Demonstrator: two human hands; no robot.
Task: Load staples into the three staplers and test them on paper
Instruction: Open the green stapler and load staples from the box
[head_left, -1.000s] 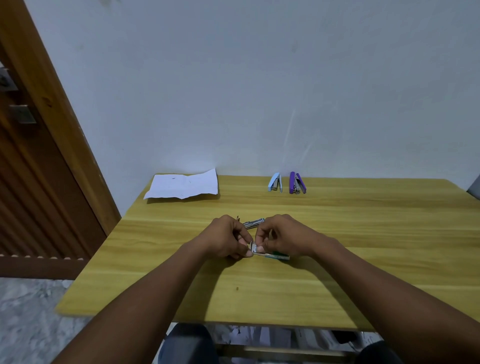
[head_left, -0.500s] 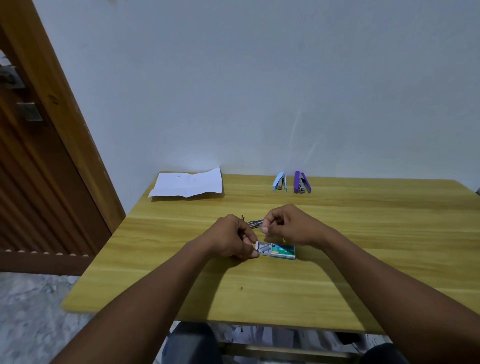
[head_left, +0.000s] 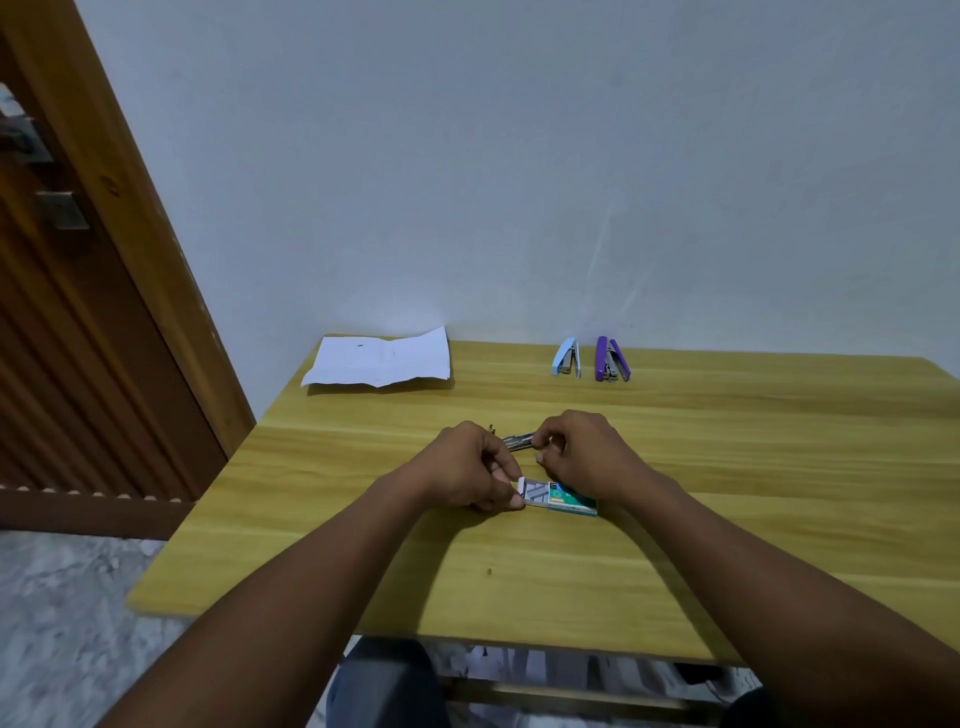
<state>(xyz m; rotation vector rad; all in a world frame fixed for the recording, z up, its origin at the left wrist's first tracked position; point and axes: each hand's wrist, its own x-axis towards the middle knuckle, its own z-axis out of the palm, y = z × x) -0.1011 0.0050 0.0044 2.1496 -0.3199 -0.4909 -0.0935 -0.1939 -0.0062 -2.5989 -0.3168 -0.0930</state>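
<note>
Resting on the yellow wood-grain surface (head_left: 727, 467), a small green-and-white cardboard staple box (head_left: 563, 499) lies at the middle with its inner tray slid partly out to the left, grey staple strips showing; the left hand (head_left: 462, 473) is curled, thumb and fingertips pinching the tray's white end; the right hand (head_left: 587, 452), just behind the box, is closed around a metal stapler (head_left: 519, 441), of which only the silver tip shows; a light blue stapler (head_left: 566, 357) and a purple stapler (head_left: 612, 359) stand side by side at the far edge near the wall; a creased white paper sheet (head_left: 382, 359) lies at the far left corner.
</note>
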